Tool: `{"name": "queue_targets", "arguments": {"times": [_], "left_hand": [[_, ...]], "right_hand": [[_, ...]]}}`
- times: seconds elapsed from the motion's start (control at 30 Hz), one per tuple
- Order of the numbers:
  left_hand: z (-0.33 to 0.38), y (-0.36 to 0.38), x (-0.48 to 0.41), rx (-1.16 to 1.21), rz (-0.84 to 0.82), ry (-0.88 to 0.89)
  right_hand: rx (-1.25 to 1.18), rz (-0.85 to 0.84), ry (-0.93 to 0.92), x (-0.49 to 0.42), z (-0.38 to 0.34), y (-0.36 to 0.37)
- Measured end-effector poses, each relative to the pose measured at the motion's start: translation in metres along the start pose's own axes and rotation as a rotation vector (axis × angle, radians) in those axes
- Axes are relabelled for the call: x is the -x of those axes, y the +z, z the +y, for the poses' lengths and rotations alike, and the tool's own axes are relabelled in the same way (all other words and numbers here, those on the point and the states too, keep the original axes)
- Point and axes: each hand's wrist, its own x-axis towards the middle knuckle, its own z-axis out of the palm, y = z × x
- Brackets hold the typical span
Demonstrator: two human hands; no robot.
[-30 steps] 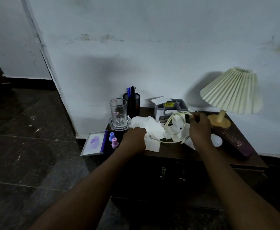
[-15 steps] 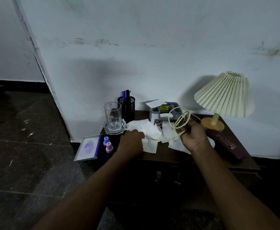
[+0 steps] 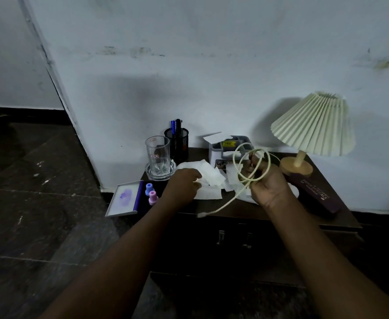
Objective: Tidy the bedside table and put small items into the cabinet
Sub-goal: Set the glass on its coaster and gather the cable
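Writing is scarce and mostly unreadable: the yellow label on the grey organizer [image 3: 230,146] behind the right hand [image 3: 268,183] is blurring out, the small red-and-white sticker on the glass [image 3: 157,155] beyond the left hand [image 3: 184,185] is too small to read, and the pale lettering on the purple box [image 3: 314,194] to the right of the right hand is not resolving. The cabinet [image 3: 235,240] front below both hands is sitting in deep shadow, only two metal handles showing. The right hand is clenching a looped cream cord [image 3: 242,176], now raised off the bedside table [image 3: 239,207] compared with a second ago, its loose end dangling down-left. The left hand is curling onto the white tissues [image 3: 209,177], possibly pinching one
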Motion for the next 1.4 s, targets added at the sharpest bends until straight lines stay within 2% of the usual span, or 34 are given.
{"name": "queue_targets", "arguments": {"times": [0.1,0.17,0.23,0.3,0.37,0.47,0.63,0.83,0.9,1.03,1.13,1.2,1.27,1.33,1.4], "left_hand": [[0.013,-0.012,0.004,0.166,0.090,-0.024],[0.032,-0.019,0.008,0.468,0.125,-0.088],[0.056,-0.021,0.011,0.928,-0.036,-0.174],[0.073,-0.018,0.011,1.162,-0.186,-0.163],[0.082,-0.011,0.012,1.147,-0.193,-0.079],[0.081,-0.003,0.010,1.027,-0.094,0.009],[0.080,0.003,0.011,1.033,-0.034,-0.049],[0.091,-0.002,0.011,1.306,0.077,-0.192],[0.089,-0.004,0.009,1.331,0.099,-0.211],[0.086,-0.002,0.011,1.169,0.163,-0.113],[0.087,0.000,0.012,0.986,0.183,-0.002],[0.086,-0.003,0.012,0.935,0.153,0.031],[0.082,-0.009,0.014,1.025,0.054,-0.020],[0.077,-0.020,0.020,1.188,-0.079,-0.136],[0.074,-0.040,0.031,1.191,-0.251,-0.130]], "right_hand": [[0.015,0.055,0.006,0.000,0.002,0.005],[0.068,0.067,0.036,0.000,0.010,0.008],[0.153,0.082,0.048,0.000,0.022,0.012],[0.235,0.106,0.069,0.004,0.033,0.018],[0.263,0.135,0.063,0.007,0.038,0.022],[0.320,0.207,-0.020,0.009,0.038,0.020],[0.382,0.232,-0.155,0.010,0.043,0.016],[0.607,0.136,-0.335,0.012,0.050,0.021],[0.661,0.114,-0.360,0.014,0.053,0.023],[0.582,0.089,-0.308,0.019,0.062,0.030],[0.664,0.034,-0.333,0.023,0.061,0.034],[0.663,0.020,-0.362,0.021,0.054,0.034],[0.575,0.010,-0.373,0.019,0.043,0.036],[0.410,-0.005,-0.347,0.021,0.031,0.042],[0.252,0.016,-0.292,0.021,0.022,0.048]]}}
